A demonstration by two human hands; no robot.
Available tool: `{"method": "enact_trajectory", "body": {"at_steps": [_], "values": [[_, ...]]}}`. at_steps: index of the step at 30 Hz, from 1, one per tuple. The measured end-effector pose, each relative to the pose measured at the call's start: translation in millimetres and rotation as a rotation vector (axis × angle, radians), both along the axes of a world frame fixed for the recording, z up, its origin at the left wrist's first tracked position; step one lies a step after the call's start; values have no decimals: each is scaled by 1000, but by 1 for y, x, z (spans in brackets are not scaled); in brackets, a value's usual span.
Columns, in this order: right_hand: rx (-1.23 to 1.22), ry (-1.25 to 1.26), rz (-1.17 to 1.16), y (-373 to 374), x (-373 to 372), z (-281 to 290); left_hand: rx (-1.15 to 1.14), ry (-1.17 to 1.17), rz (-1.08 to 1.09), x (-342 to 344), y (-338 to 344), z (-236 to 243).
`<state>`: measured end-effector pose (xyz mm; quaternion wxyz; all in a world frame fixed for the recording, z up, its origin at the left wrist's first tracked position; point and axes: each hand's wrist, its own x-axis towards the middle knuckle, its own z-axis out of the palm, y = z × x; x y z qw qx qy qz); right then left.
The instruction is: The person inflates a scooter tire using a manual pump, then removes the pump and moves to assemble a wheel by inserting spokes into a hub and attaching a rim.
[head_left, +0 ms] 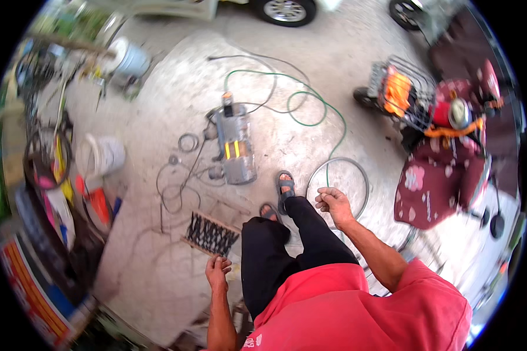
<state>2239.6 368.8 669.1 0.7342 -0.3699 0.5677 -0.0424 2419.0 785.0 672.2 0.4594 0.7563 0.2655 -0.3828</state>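
Red fabric of the person's shirt (357,310) lies nearest the lens, with black trousers (266,248) and 2 grey sandals (285,186) beyond it on the pale concrete floor (175,70). At the lower left, the left hand (218,271) has its fingers loosely bent, just beside the near edge of a black-slatted panel (211,234) with wooden edges, which lies left of the trousers; whether hand and panel touch, I cannot tell. To the right, the right hand (334,206) is narrow, thumb and fingers drawn together over a grey hoop (368,182) of tubing on the floor. A thin green hose (345,125) runs down toward those fingertips, yet I cannot tell whether they grip anything. Ahead of the feet sits a grey machine (234,133) bearing 2 yellow stripes, dark cords (188,186) looping at its left. Farther left is a white bucket (106,155); at the right is a scooter with a maroon flowered cover (430,181).
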Motion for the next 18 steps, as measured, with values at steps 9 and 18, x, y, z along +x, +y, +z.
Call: {"method": "enact_trajectory", "body": {"at_steps": [9,18], "values": [[54,55,-618,48,-66,-10,-154,-12,-577,106,-135,-33],[26,-30,-1010,125,-44,25,-332,65,-1174,73,-318,-35]]}}
